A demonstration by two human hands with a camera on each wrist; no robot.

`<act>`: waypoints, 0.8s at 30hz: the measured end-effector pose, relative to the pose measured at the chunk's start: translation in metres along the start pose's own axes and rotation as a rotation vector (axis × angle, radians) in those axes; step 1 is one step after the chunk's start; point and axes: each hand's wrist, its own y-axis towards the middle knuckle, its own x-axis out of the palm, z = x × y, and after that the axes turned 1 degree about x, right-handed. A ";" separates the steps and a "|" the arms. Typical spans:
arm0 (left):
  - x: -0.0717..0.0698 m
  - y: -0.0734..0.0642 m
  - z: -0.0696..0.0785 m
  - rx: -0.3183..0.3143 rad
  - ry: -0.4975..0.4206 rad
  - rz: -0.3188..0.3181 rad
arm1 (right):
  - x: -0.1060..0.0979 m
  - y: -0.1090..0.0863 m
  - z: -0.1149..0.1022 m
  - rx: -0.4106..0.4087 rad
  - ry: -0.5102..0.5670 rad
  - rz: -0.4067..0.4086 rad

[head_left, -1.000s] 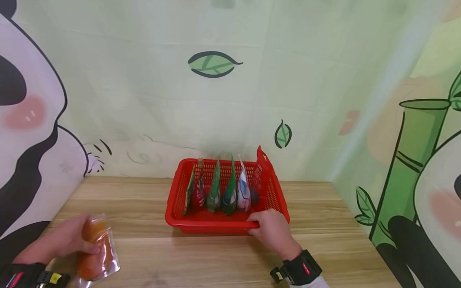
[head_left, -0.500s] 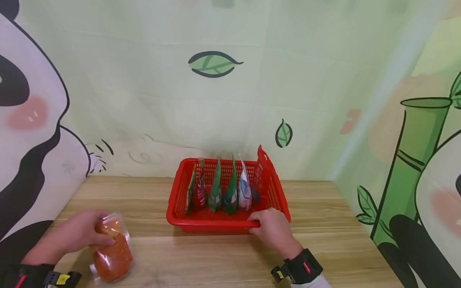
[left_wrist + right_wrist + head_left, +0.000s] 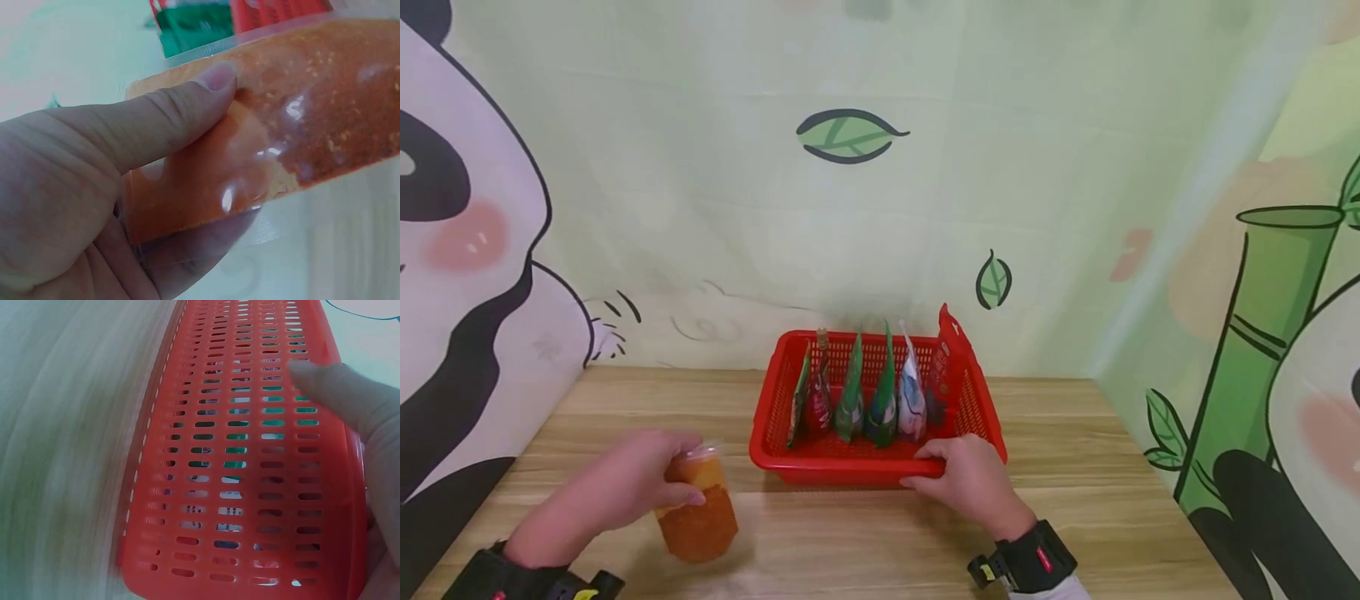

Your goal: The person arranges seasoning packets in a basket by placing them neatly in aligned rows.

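Observation:
My left hand (image 3: pixel 640 483) pinches the top of a clear pouch of orange-red chili powder (image 3: pixel 702 521), holding it upright to the left of the basket. In the left wrist view the thumb presses on one face of the chili powder pouch (image 3: pixel 325 94), with fingers behind it. A red plastic basket (image 3: pixel 842 477) with slotted walls stands on the table. My right hand (image 3: pixel 973 483) grips its front rim near the right corner; in the right wrist view the thumb lies against the outer wall of the basket (image 3: pixel 250 440), and the fingers are mostly hidden behind the rim.
Several packets stand in a row inside the basket: a green packet (image 3: pixel 852 400), a white-and-blue packet (image 3: pixel 912 404), a red packet (image 3: pixel 950 367) at the right. The wooden table (image 3: pixel 820 542) meets a panda-printed backdrop (image 3: pixel 880 225) behind the basket.
My left hand has carried the chili powder pouch rightward toward the basket, and the pouch has turned more upright. The right hand keeps its grip on the basket rim, and the basket stays put.

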 end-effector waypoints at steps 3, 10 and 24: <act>0.004 0.000 0.021 0.059 0.020 0.002 | -0.001 -0.001 0.001 -0.005 0.020 0.003; 0.014 0.000 0.063 0.139 0.041 0.025 | -0.002 0.000 -0.002 -0.009 0.033 0.003; 0.024 0.007 0.116 0.309 0.119 0.098 | 0.010 -0.017 -0.032 -0.010 0.596 0.052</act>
